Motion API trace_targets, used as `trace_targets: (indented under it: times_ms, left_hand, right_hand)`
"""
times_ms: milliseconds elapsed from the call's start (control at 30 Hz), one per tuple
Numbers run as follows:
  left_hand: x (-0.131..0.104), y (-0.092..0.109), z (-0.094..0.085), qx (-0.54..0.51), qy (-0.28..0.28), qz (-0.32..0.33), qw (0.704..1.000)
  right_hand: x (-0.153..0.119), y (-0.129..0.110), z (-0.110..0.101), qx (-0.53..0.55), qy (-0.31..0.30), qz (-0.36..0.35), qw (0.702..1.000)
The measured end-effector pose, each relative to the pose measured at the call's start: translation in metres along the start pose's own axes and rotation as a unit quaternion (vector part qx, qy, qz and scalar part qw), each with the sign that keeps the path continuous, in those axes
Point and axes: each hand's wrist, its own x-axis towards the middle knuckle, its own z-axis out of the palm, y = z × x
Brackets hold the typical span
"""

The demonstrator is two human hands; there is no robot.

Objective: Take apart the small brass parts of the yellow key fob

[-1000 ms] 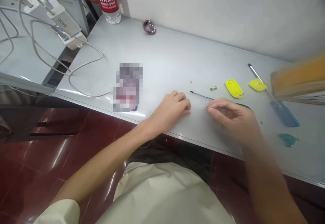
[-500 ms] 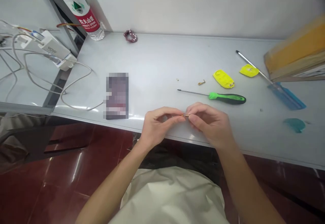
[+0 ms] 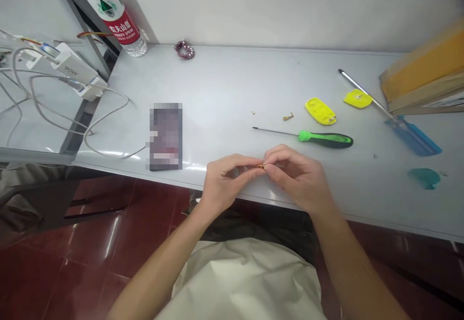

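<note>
Just above the table's front edge, my left hand (image 3: 225, 181) and my right hand (image 3: 299, 175) meet fingertip to fingertip. Both pinch a small brass-coloured metal piece (image 3: 261, 166), mostly hidden by the fingers; I cannot tell whether it is one part or two. Beyond them lies a screwdriver with a green and black handle (image 3: 326, 139), its thin shaft pointing left. Farther back are a small brass part with a hooked end (image 3: 288, 116), a tiny metal bit (image 3: 253, 112) and a yellow plastic shell (image 3: 320, 111).
A second yellow piece (image 3: 357, 98) touches the shaft of a blue-handled screwdriver (image 3: 416, 138). A cardboard box (image 3: 424, 78) stands at right, near a teal piece (image 3: 425, 178). To the left are a blurred-out dark rectangular object (image 3: 166, 138), a cable, a bracelet (image 3: 184, 50) and a water bottle (image 3: 121, 25).
My fingertips have drawn closer together, and the gap between them over the brass-coloured piece is smaller. The view has shifted slightly; the things on the table lie as before.
</note>
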Motion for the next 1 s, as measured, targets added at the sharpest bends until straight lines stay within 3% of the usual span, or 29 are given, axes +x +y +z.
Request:
trace_targets:
  times_ms: [167, 267, 1000]
  left_hand:
    - [0.0034, -0.0044, 0.0013, 0.053, 0.022, 0.118, 0.991]
    - [0.0038, -0.0053, 0.0018, 0.072, 0.026, 0.146, 0.986]
    - [0.0032, -0.0010, -0.0018, 0.091, -0.004, 0.118, 0.989]
  right_hand:
    - [0.0014, -0.0018, -0.0035, 0.052, -0.023, 0.100, 0.993]
    - [0.0034, -0.0055, -0.0064, 0.074, -0.049, 0.135, 0.987]
    - [0.0053, -0.0035, -0.0091, 0.086, -0.040, 0.149, 0.984]
